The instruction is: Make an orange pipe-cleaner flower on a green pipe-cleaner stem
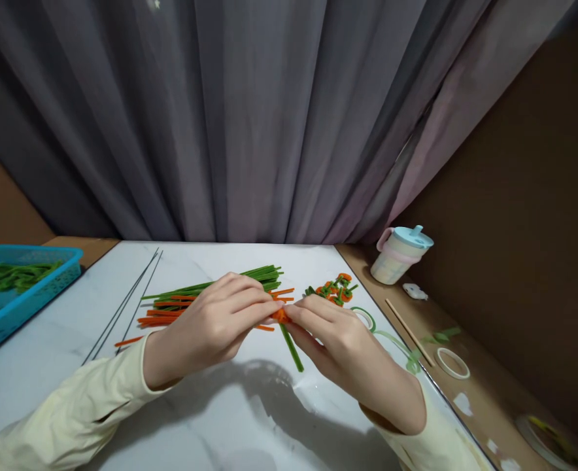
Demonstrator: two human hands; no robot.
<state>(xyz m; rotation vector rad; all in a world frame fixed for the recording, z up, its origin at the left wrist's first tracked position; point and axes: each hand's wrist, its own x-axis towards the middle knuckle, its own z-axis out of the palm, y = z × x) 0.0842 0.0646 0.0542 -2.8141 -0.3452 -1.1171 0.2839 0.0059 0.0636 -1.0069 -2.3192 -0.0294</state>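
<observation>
My left hand (215,324) and my right hand (335,340) meet over a white marble table (230,412). Together their fingertips pinch a small orange pipe-cleaner piece (280,316) with a green stem (291,348) hanging down toward me. Behind my left hand lies a loose bundle of green and orange pipe cleaners (210,294). A small heap of finished orange-and-green pieces (335,290) sits just beyond my right hand.
Thin dark wires (127,301) lie on the table's left part. A blue basket (19,288) with green pieces stands at the far left. On the brown surface to the right are a lidded cup (399,255), a wooden stick (409,331) and tape rolls (452,363). Grey curtain behind.
</observation>
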